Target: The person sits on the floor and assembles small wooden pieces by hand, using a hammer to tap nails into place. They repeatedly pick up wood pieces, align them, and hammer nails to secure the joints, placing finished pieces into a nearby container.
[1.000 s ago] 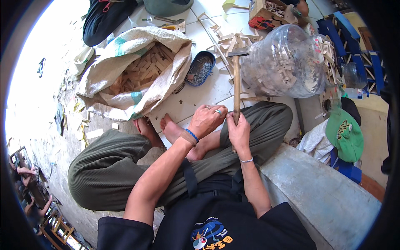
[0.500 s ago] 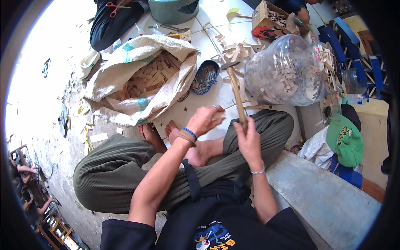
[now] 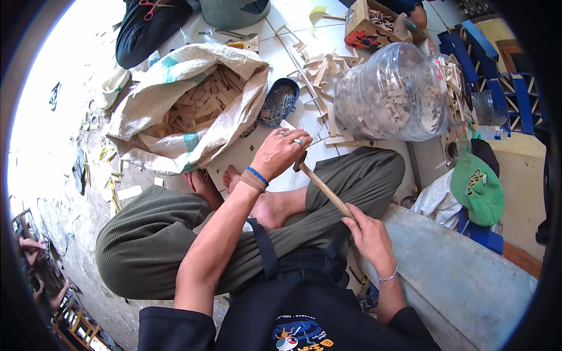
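Note:
My right hand (image 3: 370,235) grips the wooden handle of a hammer (image 3: 328,192), which slants up and left across my lap. The hammer's dark head is beside the fingers of my left hand (image 3: 280,153), partly hidden by them. My left hand is closed, palm down, over a small pale wood piece (image 3: 287,124) whose end shows past the knuckles. Just beyond lies a blue oval tin (image 3: 298,93) of nails. Left of it stands an open woven sack (image 3: 205,149) with many small wood pieces inside.
A clear plastic jar (image 3: 380,93) lies on its side at the right, near thin wooden frames (image 3: 322,70). A wooden box (image 3: 358,26) stands behind. A green cap (image 3: 477,190) and a grey ledge (image 3: 451,263) are at my right. Another person's leg (image 3: 143,35) is at the far left.
The hammer has swung down from upright, its head now close to my left hand. My right hand has moved right and nearer to me; my left hand has moved slightly left and away.

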{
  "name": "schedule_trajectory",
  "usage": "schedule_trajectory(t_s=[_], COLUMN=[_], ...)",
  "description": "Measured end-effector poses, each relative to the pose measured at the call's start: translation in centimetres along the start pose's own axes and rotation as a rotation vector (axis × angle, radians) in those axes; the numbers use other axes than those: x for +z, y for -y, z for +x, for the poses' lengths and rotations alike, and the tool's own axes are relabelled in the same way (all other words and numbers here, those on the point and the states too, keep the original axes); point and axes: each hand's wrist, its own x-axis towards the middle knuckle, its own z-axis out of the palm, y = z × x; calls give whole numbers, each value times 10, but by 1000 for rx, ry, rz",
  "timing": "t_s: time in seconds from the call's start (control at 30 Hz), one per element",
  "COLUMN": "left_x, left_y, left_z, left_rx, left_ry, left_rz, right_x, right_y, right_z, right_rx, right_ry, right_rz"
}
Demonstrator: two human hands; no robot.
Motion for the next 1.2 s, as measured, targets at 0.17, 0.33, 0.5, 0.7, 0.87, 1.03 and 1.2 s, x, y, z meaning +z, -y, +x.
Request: schedule_trajectory(t_s=[0.17, 0.33, 0.5, 0.7, 0.87, 1.03, 1.2], left_x=[5, 5, 7, 14, 6, 6, -5], left_y=[1, 2, 2, -1, 17, 14, 16], left_z=[-8, -11, -14, -29, -39, -31, -20], left_rx=[41, -2, -21, -134, -266, -264, -225], left_ry=[4, 118, 154, 106, 69, -7, -138], left_rz=[17, 11, -82, -203, -205, -200, -137], right_x=[-10, -12, -10, 10, 0, 3, 4], right_y=[0, -2, -9, -13, -23, -18, -6], right_z=[2, 0, -5, -16, -27, -13, 9], right_rx=[39, 33, 43, 57, 159, 55, 23], right_ry=[59, 52, 74, 56, -136, -223, -201], right_rz=[12, 22, 57, 129, 188, 156, 109])
